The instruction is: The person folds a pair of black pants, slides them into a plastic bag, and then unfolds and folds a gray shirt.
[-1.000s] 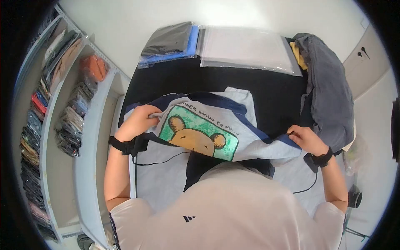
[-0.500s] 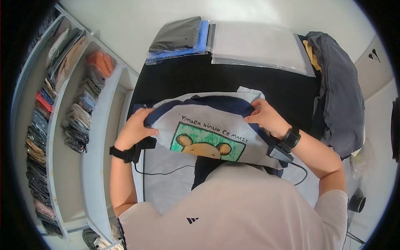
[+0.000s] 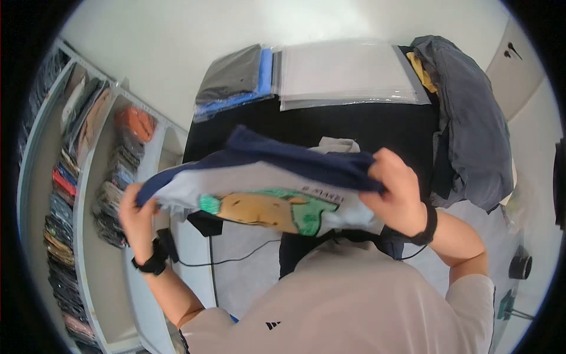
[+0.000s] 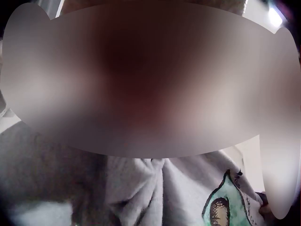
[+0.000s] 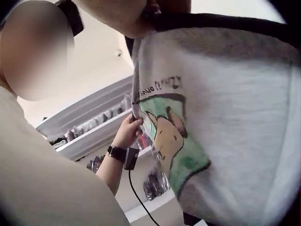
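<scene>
A light grey garment [image 3: 259, 177] with navy parts and a green and tan bear print is stretched between both hands, lifted over the near part of the black table. The left hand [image 3: 138, 219] grips its left end, fingers curled round the navy edge. At the right end, the right hand [image 3: 396, 192] pinches the navy edge. In the right wrist view the garment [image 5: 235, 117] hangs from the right hand [image 5: 136, 19], with the left hand [image 5: 127, 133] at its far edge. The left wrist view is largely blurred; grey cloth [image 4: 141, 188] hangs low in it.
Along the table's [image 3: 295, 122] back lie a bagged dark and blue stack [image 3: 230, 76] and clear plastic bags [image 3: 348, 74]. Grey clothing [image 3: 471, 130] is heaped at the right. Shelves [image 3: 88, 218] with bagged clothes stand at the left. A cable [image 3: 236, 259] runs below the garment.
Both hands have lifted the garment. The left hand has moved left and down, still gripping; the right hand first moved in along the edge, then slightly outward, and now holds the navy edge.
</scene>
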`<state>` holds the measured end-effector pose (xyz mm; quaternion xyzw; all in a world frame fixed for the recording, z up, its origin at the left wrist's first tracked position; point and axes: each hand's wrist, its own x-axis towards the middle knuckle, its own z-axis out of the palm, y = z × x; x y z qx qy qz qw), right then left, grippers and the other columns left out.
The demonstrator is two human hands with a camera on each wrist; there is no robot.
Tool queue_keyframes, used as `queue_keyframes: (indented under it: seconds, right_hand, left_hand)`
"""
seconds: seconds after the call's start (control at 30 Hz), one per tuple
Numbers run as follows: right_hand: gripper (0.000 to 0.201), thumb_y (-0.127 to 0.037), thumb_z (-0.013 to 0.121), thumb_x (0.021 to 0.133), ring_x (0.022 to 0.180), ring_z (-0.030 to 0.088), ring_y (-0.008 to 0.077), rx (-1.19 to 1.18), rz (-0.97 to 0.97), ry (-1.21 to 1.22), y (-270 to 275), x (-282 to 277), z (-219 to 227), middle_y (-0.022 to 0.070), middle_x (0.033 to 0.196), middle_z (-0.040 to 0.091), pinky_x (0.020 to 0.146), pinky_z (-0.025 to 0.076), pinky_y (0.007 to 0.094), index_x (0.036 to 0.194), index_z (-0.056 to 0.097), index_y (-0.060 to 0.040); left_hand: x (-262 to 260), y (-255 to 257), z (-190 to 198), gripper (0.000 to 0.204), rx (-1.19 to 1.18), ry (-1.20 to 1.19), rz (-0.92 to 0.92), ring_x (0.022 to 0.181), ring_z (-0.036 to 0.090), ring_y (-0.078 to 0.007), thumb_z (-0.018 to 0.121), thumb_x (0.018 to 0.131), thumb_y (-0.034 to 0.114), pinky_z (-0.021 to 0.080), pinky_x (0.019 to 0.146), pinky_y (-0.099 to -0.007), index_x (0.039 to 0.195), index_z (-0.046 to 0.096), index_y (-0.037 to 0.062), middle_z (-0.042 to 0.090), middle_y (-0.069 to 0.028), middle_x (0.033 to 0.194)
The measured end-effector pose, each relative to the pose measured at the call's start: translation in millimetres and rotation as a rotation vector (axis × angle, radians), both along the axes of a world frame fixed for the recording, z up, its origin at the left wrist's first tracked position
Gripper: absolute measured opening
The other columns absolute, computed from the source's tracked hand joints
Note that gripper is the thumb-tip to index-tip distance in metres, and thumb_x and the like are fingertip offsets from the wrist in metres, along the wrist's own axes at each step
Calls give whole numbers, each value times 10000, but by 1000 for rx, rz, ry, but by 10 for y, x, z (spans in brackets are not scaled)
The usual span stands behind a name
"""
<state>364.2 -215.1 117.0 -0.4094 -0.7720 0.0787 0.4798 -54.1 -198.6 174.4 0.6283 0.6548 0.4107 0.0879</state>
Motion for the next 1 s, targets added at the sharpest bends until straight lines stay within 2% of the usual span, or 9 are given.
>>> queue_keyframes:
  seconds: [0.1,0.2,0.27,0.33,0.43,0.47,0.63,0.83,1.0]
  right_hand:
    - [222,-103,703,551,529,484,249,266,254,-56,-155,170,282,88,717,464,436,379,341,723,563,-106]
    - [118,-125,650,701,578,599,285,329,690,152,-202,288,393,168,840,574,468,468,327,698,581,-29]
    - [112,-98,628,710,605,619,288,439,669,174,-261,325,626,157,751,580,442,474,335,772,586,-15]
    - [102,-99,648,658,546,557,206,553,569,202,-234,326,585,97,699,481,388,372,278,703,557,-91]
    - [148,-111,672,630,544,481,231,128,381,56,-217,576,636,84,722,442,414,362,313,712,550,-92]
    - [188,-62,664,610,573,469,252,476,71,125,-141,554,679,85,732,438,447,375,301,755,544,-63]
    - [182,5,573,715,655,482,69,-9,-216,485,130,1014,638,20,731,484,569,403,209,882,509,-26]
    - [154,-11,589,757,629,489,111,-135,-452,432,668,1906,132,51,670,499,593,423,262,887,506,-19]
    - [204,-38,614,758,657,549,193,-191,-636,335,885,2287,-322,106,694,536,648,456,309,924,502,0]
  left_hand:
    - [-367,-151,433,127,295,59,-55,794,520,-116,554,750,-6,414,719,-245,873,548,26,542,-30,842]
    - [-1091,-233,896,214,414,-52,-268,932,520,-150,531,792,-6,434,834,-297,999,525,49,541,-31,1020]
    - [-989,-108,1183,135,435,-238,-444,921,523,-147,519,854,22,436,827,-290,980,509,69,547,-24,1016]
    - [-706,171,1493,162,528,124,-150,926,528,-135,498,861,36,432,833,-278,1021,523,40,558,-41,1020]
    - [148,728,1702,201,673,272,-128,893,536,-145,485,851,26,431,826,-272,1040,552,9,572,-53,1000]
    - [278,991,1724,204,664,253,-147,903,534,-147,493,841,14,424,842,-272,1030,565,-6,579,-57,995]
    - [1357,2297,1470,182,585,236,-295,821,557,-175,585,784,53,443,763,-294,960,569,10,608,-80,878]
    - [2772,3155,693,171,493,273,-316,800,592,-341,641,747,114,463,722,-394,859,572,4,614,-186,832]
    - [3461,3627,41,194,300,187,-424,846,583,-373,671,714,86,460,763,-409,829,546,-8,607,-212,869]
